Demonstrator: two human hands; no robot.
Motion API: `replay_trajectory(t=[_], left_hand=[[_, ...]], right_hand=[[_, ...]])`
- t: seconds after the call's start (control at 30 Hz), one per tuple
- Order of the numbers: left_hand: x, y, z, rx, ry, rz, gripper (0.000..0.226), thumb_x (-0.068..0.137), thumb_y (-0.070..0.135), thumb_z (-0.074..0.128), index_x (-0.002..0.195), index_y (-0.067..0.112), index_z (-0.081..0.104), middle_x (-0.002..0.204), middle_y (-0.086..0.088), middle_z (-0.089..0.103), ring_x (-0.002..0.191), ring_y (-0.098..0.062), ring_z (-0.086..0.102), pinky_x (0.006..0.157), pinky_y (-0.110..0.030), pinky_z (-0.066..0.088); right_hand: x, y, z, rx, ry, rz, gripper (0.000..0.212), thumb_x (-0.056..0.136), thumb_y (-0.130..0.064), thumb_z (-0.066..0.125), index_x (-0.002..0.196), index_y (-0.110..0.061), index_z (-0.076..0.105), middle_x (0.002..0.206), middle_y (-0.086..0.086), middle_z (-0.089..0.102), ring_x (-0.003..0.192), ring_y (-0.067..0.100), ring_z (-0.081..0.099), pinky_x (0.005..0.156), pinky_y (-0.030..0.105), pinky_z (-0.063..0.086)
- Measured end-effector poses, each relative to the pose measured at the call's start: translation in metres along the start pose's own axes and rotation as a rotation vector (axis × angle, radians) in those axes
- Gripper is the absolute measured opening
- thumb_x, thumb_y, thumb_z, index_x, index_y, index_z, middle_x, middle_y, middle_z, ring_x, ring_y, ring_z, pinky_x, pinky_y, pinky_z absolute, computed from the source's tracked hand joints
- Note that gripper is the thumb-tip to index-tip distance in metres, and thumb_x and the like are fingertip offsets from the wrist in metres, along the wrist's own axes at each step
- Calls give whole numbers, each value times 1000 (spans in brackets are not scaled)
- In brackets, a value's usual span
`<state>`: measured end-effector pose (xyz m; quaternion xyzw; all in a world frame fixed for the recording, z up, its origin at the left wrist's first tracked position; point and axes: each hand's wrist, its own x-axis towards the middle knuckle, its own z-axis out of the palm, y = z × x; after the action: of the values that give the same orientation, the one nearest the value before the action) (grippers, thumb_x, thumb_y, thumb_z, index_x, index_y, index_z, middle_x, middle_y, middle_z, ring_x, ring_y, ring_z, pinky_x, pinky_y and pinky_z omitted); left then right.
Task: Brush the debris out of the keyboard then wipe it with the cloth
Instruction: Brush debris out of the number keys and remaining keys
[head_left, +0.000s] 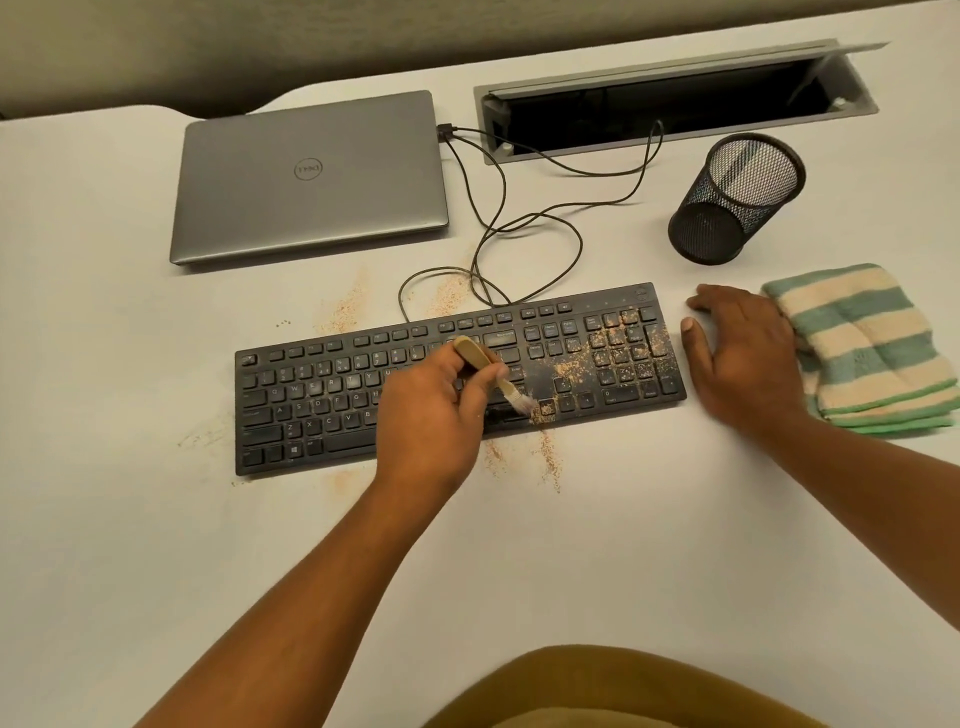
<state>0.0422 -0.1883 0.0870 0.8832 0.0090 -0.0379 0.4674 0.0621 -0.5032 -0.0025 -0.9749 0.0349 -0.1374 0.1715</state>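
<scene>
Left hand (431, 415) grips brush (493, 376), bristles on keyboard (311, 395) near arrow keys. Debris (618, 348) covers numpad. Right hand (743, 353) lies flat, fingers spread, touching folded cloth (867, 348).

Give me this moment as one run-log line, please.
left hand: brush sweeping keyboard | right hand: flat on table, touching cloth | debris: numpad
</scene>
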Motion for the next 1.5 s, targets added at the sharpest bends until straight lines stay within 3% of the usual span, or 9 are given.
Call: replay_trajectory(t=[0.17, 0.33, 0.43, 0.7, 0.83, 1.0, 1.13, 1.37, 1.5], left_hand=[[-16, -2, 11, -131, -45, -66, 13, 93, 26, 67, 86, 37, 66, 74, 11, 71, 49, -2, 57, 56, -30, 51], [-9, 0, 6, -187, 108, -54, 8, 94, 28, 66, 89, 35, 68, 70, 9, 69, 54, -14, 59, 57, -44, 57], [-3, 5, 8, -93, -61, -66, 12, 93, 30, 67, 83, 38, 65, 76, 8, 71, 59, -15, 63, 64, -46, 58], [20, 12, 2, -98, 131, -34, 6, 93, 33, 67, 90, 29, 70, 75, 11, 71, 60, -15, 64, 62, -39, 56], [10, 18, 16, 54, -88, 61, 12, 93, 37, 65, 93, 27, 72, 58, 16, 60, 51, -4, 57, 54, -28, 50], [23, 23, 15, -8, 65, 100, 8, 94, 30, 66, 87, 28, 69, 57, 19, 58, 47, 1, 49, 52, -20, 39], [30, 29, 26, -17, -46, 68, 8, 94, 26, 66, 86, 25, 69, 61, 24, 56, 56, 14, 56, 52, -7, 38], [32, 28, 40, -61, 62, 105, 8, 93, 28, 67, 86, 28, 69, 71, 15, 69, 63, -4, 65, 61, -24, 52], [23, 31, 43, -1, -110, 127, 7, 93, 31, 67, 90, 26, 72, 54, 26, 55, 51, 9, 52, 53, -14, 38]], right_hand=[[-2, 1, -1, -5, -9, 5, 38, 97, -39, 43, 120, -13, 58, 128, 7, 61, 120, 30, 50, 104, 41, 35], [-1, 0, -1, 0, -8, 9, 35, 96, -38, 44, 118, -14, 59, 127, 5, 62, 119, 29, 51, 102, 40, 36], [0, 0, -2, 9, -4, 8, 35, 96, -37, 45, 118, -14, 59, 126, 5, 62, 118, 29, 52, 102, 40, 37], [0, -1, -4, 10, -10, 2, 37, 96, -37, 44, 121, -13, 58, 126, 7, 61, 118, 27, 49, 102, 38, 34], [-1, -2, -3, 7, -15, 1, 39, 96, -38, 43, 121, -13, 58, 127, 7, 61, 119, 28, 50, 102, 39, 35], [-1, 0, -1, 7, 1, -12, 38, 96, -36, 43, 120, -11, 60, 127, 8, 62, 118, 28, 51, 103, 39, 36], [0, -1, -2, 10, 8, -15, 36, 96, -34, 44, 119, -12, 60, 126, 7, 62, 118, 28, 51, 103, 40, 36], [-1, -2, -3, 25, 19, -4, 33, 95, -33, 47, 118, -13, 59, 125, 5, 62, 117, 28, 52, 102, 39, 35], [-2, -3, -4, 30, 10, 5, 33, 95, -33, 47, 118, -14, 59, 125, 4, 62, 117, 27, 51, 102, 38, 35]])
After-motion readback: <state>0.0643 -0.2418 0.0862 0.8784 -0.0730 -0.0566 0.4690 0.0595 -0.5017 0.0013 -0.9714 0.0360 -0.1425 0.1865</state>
